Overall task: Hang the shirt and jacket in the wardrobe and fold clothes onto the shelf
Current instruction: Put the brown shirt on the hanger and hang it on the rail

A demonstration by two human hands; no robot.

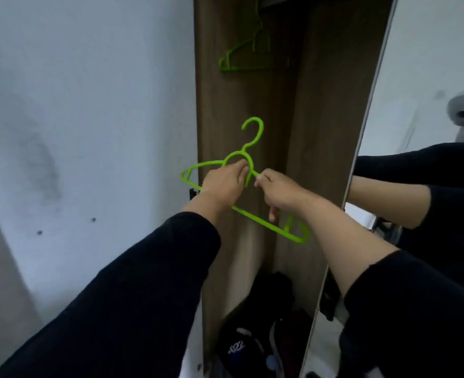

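The person held a green hanger (pixel 252 156) up in front of the open wardrobe (pixel 320 132), its hook pointing up and its bar tilted down to the right. The left hand (pixel 224 184) gripped the loop below the hook, fingers (pixel 239 170) curled round it. The right hand (pixel 278 190) pinched the right shoulder arm, thumb hanging beside the lower bar. A second green hanger (pixel 248 54) hung high inside the wardrobe. Dark clothes (pixel 263 336) lay heaped on the wardrobe floor. A mirrored door (pixel 416 132) stood at the right, reflecting dark sleeves. No shirt or jacket could be told apart.
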